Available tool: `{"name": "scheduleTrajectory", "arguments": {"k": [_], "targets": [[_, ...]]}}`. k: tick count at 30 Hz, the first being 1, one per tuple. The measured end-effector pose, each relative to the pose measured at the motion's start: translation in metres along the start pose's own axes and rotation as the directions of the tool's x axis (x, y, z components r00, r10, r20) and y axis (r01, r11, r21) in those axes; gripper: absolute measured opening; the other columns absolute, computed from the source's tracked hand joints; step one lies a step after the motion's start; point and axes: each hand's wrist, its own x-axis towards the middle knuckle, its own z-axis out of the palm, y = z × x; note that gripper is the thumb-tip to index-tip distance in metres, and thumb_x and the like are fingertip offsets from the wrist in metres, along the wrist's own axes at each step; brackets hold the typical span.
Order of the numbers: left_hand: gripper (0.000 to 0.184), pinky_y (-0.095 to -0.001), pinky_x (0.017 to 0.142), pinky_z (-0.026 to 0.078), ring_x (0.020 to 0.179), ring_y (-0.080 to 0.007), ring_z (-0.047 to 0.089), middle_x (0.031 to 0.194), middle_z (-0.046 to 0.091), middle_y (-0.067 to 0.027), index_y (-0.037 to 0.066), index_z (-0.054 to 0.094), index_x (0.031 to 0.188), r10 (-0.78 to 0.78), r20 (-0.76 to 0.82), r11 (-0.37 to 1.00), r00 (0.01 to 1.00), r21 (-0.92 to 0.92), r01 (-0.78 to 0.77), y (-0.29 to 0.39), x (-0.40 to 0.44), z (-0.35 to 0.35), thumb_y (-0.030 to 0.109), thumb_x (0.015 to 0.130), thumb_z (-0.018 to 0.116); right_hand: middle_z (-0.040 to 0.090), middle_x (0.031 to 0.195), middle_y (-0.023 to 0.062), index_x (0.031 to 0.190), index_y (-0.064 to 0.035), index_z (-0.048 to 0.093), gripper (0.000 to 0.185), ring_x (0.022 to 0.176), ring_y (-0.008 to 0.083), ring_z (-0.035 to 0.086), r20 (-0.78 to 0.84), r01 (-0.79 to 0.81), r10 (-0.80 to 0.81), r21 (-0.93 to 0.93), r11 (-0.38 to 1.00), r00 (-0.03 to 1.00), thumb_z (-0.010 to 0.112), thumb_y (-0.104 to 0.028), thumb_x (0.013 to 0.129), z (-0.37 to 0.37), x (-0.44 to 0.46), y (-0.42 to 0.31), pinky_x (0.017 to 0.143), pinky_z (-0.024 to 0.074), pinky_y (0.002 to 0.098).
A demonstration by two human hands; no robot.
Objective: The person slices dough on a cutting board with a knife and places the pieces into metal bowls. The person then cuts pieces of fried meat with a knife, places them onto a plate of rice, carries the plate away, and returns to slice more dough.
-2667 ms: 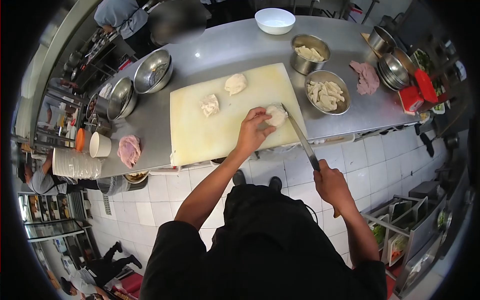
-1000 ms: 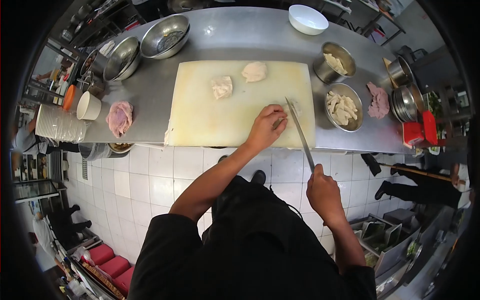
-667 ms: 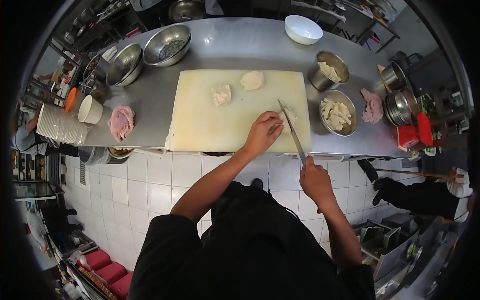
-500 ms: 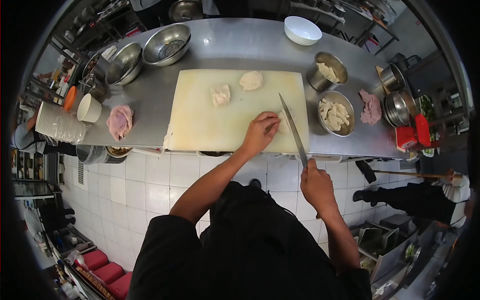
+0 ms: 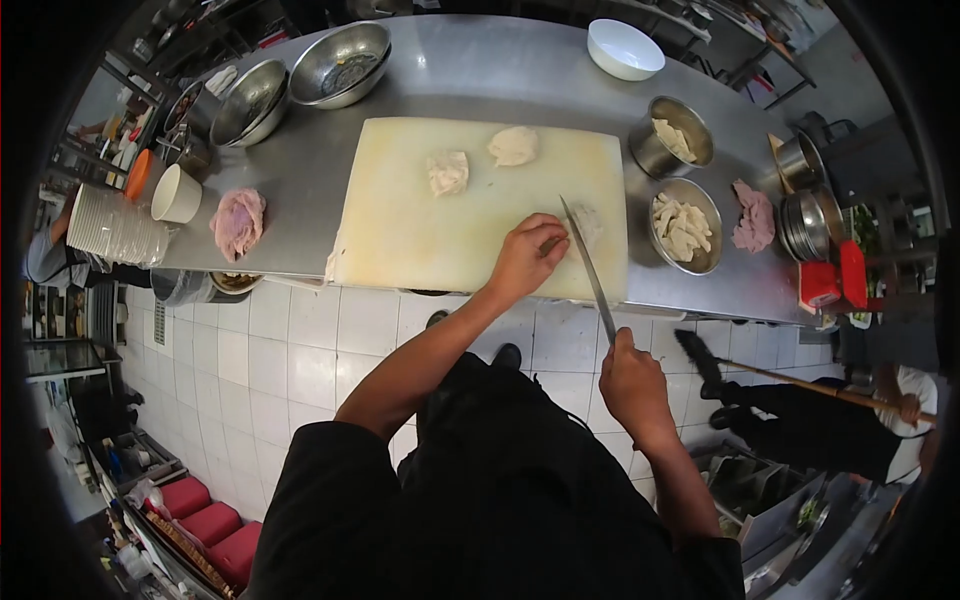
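My right hand is wrapped round the handle of a long kitchen knife, its blade pointing away from me over the right part of a pale cutting board. Just left of the blade, my left hand has its fingers curled together at a flat, pale piece of meat. The blade and fingers hide part of that piece. Two other pale meat pieces lie farther back on the board: a squarish one and a rounder one.
Right of the board stand a bowl of pale strips and a deep steel pot. Pink raw meat lies on both sides, left and right. A white bowl stands behind. Another person holds a broom at right.
The view has shifted slightly, so the board sits higher in it. More of the pale piece shows right of the blade. The person at right has moved the broom leftward.
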Motion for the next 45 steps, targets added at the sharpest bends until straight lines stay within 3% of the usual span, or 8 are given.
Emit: {"name": "scheduleTrajectory", "arguments": {"k": [8,11,17,32,38,41,44,45], "targets": [[0.01,-0.0322,0.071,0.056,0.08,-0.0248,0.069,0.103,0.071,-0.0116,-0.003,0.073,0.095,0.054,-0.014,0.999,0.998,-0.002,-0.054,-0.005,0.001,-0.002,0.002,0.086,0.072,0.068,0.08,0.0308,0.111,0.0048,0.05,0.024,0.081,0.051,0.067,-0.028,0.039,-0.039,-0.023,0.999,0.999,0.051,-0.014,0.096,0.002,0.032,0.004,0.077,0.0526,0.0594],[0.009,-0.0297,0.078,0.057,0.089,-0.0192,0.071,0.106,0.071,-0.0086,-0.002,0.074,0.096,-0.081,0.038,0.995,0.996,-0.056,0.083,-0.006,-0.001,-0.005,-0.001,0.087,0.072,0.067,0.078,0.0303,0.111,0.0044,0.05,0.023,0.079,0.051,0.066,-0.059,0.046,-0.047,-0.005,0.999,0.997,0.051,-0.013,0.096,-0.004,0.019,-0.004,0.077,0.0518,0.0603],[0.008,-0.0269,0.077,0.058,0.087,-0.0148,0.069,0.103,0.071,-0.0077,-0.004,0.074,0.094,-0.14,0.031,0.985,0.99,-0.097,0.142,-0.006,-0.001,-0.005,-0.005,0.087,0.071,0.067,0.076,0.0294,0.108,0.0035,0.05,0.02,0.077,0.0503,0.067,-0.05,0.037,-0.036,0.022,0.999,0.998,0.051,-0.013,0.096,-0.006,0.01,-0.01,0.075,0.0517,0.0602],[0.004,-0.0273,0.073,0.057,0.081,-0.0156,0.069,0.1,0.07,-0.0093,-0.003,0.073,0.091,-0.092,0.045,0.992,0.995,-0.079,0.095,-0.007,-0.002,-0.005,-0.003,0.087,0.072,0.069,0.082,0.0294,0.11,0.0036,0.05,0.024,0.081,0.0522,0.067,0.005,0.017,-0.017,0.011,1.0,1.0,0.053,-0.012,0.092,0.017,0.026,-0.005,0.077,0.0527,0.0592],[0.008,-0.0314,0.074,0.057,0.081,-0.0217,0.069,0.101,0.07,-0.0109,-0.002,0.072,0.093,-0.077,0.02,0.997,0.997,-0.009,0.078,-0.002,-0.002,-0.003,-0.003,0.085,0.07,0.068,0.083,0.0308,0.111,0.0008,0.053,0.023,0.084,0.0522,0.066,0.003,-0.013,0.013,0.074,0.997,1.0,0.052,-0.015,0.094,-0.002,0.031,-0.01,0.078,0.0517,0.0607],[0.025,-0.0376,0.082,0.054,0.095,-0.0304,0.065,0.118,0.063,-0.017,-0.002,0.069,0.108,-0.037,0.01,0.999,0.999,0.04,0.037,-0.001,-0.004,0.002,0.0,0.083,0.07,0.067,0.081,0.0298,0.109,0.0011,0.054,0.022,0.077,0.0491,0.068,-0.009,-0.049,0.053,0.231,0.972,0.999,0.051,-0.017,0.097,-0.02,0.022,-0.012,0.073,0.0531,0.0578],[0.045,-0.0466,0.099,0.045,0.119,-0.0403,0.051,0.138,0.05,-0.0208,0.003,0.062,0.126,0.143,0.003,0.946,0.99,0.294,-0.137,0.012,-0.004,0.017,0.009,0.082,0.073,0.067,0.078,0.0268,0.107,0.0028,0.053,0.023,0.064,0.0409,0.068,0.051,-0.172,0.168,0.477,0.862,0.984,0.05,-0.018,0.098,-0.043,0.012,-0.012,0.062,0.0549,0.0498],[0.058,-0.0528,0.107,0.035,0.128,-0.0454,0.04,0.147,0.041,-0.0214,0.008,0.057,0.137,0.177,0.062,0.915,0.982,0.358,-0.187,0.016,0.001,0.022,0.022,0.084,0.075,0.067,0.078,0.0256,0.107,0.0035,0.053,0.023,0.059,0.0376,0.068,0.078,-0.213,0.206,0.563,0.799,0.976,0.05,-0.018,0.098,-0.049,0.013,-0.012,0.058,0.0552,0.0467]]}}
